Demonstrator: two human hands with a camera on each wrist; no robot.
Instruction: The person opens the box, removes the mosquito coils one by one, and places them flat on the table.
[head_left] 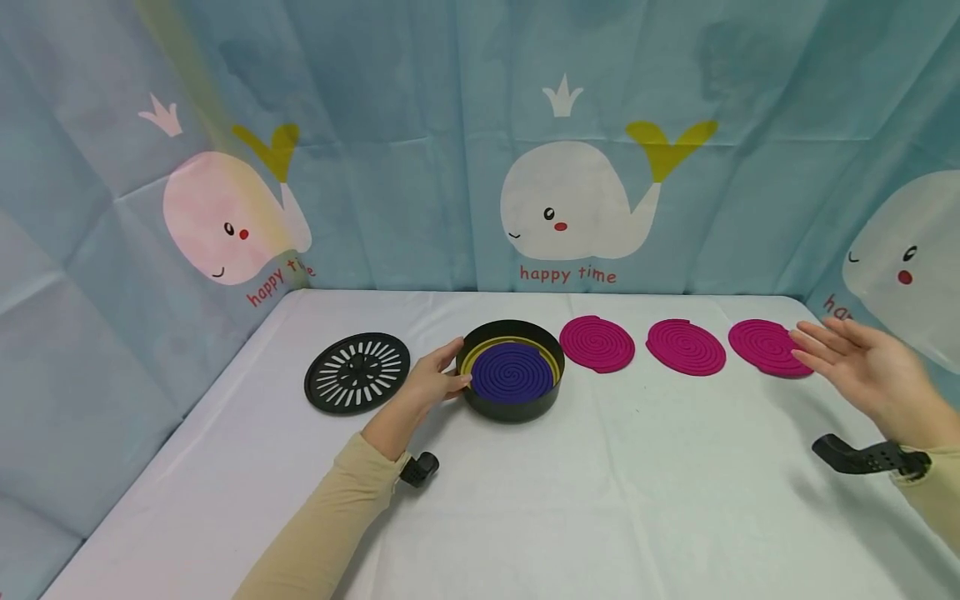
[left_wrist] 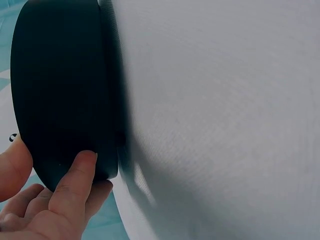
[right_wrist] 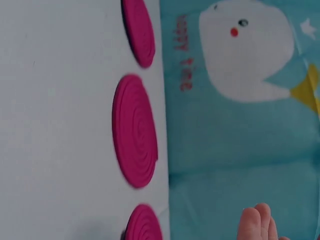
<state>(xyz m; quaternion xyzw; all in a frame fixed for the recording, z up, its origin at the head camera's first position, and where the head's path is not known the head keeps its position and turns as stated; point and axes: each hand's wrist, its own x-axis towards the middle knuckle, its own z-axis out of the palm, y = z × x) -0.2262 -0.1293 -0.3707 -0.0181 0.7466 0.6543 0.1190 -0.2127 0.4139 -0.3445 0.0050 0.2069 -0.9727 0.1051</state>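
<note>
Near the table's middle stands a black round container (head_left: 512, 411), whose side wall fills much of the left wrist view. My left hand (head_left: 430, 379) holds it at its left side, with the fingers (left_wrist: 75, 187) along the outer wall and the thumb by the rim. Inside lies a purple-blue spiral coaster (head_left: 512, 372), and a yellow edge (head_left: 491, 343) shows around and below it. Above the table's right side, my right hand (head_left: 870, 367) is raised with its fingers extended, holding nothing. Closest to it is a magenta spiral coaster (head_left: 767, 347).
Two more magenta spiral coasters, one in the middle (head_left: 686, 347) and one by the container (head_left: 597, 343), lie along the back. A black slotted round lid (head_left: 322, 388) with a central knob rests at left. Behind the white-covered table (head_left: 562, 517) hangs a blue whale-print curtain (head_left: 375, 208).
</note>
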